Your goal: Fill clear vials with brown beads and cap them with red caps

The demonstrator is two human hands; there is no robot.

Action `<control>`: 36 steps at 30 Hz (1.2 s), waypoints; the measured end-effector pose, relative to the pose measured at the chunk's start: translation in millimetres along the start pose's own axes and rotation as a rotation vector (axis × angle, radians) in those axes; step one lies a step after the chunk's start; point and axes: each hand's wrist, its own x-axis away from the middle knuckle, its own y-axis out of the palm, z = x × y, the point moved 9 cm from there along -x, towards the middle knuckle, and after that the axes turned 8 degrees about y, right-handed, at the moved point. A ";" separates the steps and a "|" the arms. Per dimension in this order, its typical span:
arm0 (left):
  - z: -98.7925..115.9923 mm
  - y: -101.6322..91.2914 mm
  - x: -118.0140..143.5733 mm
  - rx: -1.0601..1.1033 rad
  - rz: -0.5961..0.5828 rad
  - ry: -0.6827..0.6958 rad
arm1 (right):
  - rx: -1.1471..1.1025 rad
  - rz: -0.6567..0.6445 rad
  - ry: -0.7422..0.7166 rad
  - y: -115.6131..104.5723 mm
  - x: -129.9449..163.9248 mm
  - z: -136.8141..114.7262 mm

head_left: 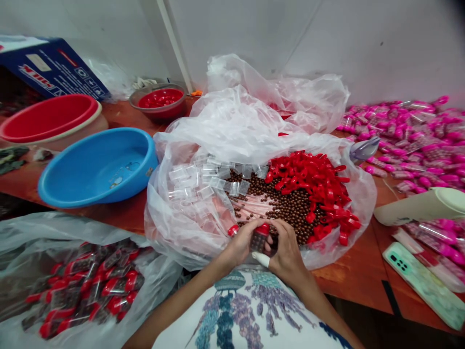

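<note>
Close to my body, my left hand point(240, 245) and my right hand point(286, 249) are both closed around a small clear bottle point(258, 240) with a red cap, filled with dark brown balls. White tape or a cover wraps my right thumb. Just beyond my hands, loose brown beads point(286, 206) lie spread on a clear plastic sheet point(160, 213). Red plastic caps point(308, 177) are heaped to their right, clear empty containers point(194, 179) to their left. Beside my left hand shows another red cap point(233, 230), its lower part hidden.
A blue basin point(98, 169), a red basin point(49, 118) and a bowl of red pieces point(160, 99) stand left. Lower left, a plastic bag point(22, 242) holds several filled bottles. To the right lie pink-capped tubes point(410, 140), a pale tumbler point(421, 206) and a phone point(425, 286).
</note>
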 end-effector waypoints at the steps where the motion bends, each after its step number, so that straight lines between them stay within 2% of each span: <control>1: -1.5 -1.1 -0.2 -0.009 -0.003 -0.001 | 0.017 -0.024 -0.003 1.3 -0.9 -1.2; 5: -8.3 -8.0 0.4 -0.032 0.030 -0.003 | 0.099 -0.070 -0.062 1.5 -2.6 -7.3; 12: -1.5 -3.3 5.9 -0.079 0.037 0.180 | 0.143 -0.028 -0.174 2.9 3.1 -10.0; 15: 7.3 -4.2 9.6 -0.218 0.047 0.227 | 0.123 -0.039 -0.171 6.5 2.9 -9.3; 17: 29.2 -10.7 15.3 -0.432 0.084 0.346 | 0.106 -0.060 -0.140 8.4 0.8 -6.2; 21: 94.4 -39.0 39.3 -0.905 0.262 0.640 | 0.093 -0.105 -0.052 14.6 -4.7 7.1; 23: 123.3 -57.2 49.8 -1.106 0.379 0.722 | 0.084 -0.140 -0.029 23.3 -7.3 12.3; 25: 143.6 -68.6 51.3 -1.260 0.443 0.768 | 0.050 -0.174 -0.032 34.9 -10.1 12.4; 27: 152.8 -70.2 40.6 -1.383 0.441 0.767 | 0.015 -0.204 -0.048 46.9 -13.1 7.8; 31: 155.1 -53.6 3.2 -1.673 0.445 0.725 | 0.002 -0.262 -0.104 60.4 -15.3 -8.1; 34: 154.3 -45.0 -22.1 -1.830 0.451 0.643 | -0.036 -0.287 -0.116 54.9 -12.5 -12.5; 36: 155.0 -43.9 -32.7 -1.856 0.416 0.593 | -0.080 -0.286 -0.081 46.1 -9.9 -6.6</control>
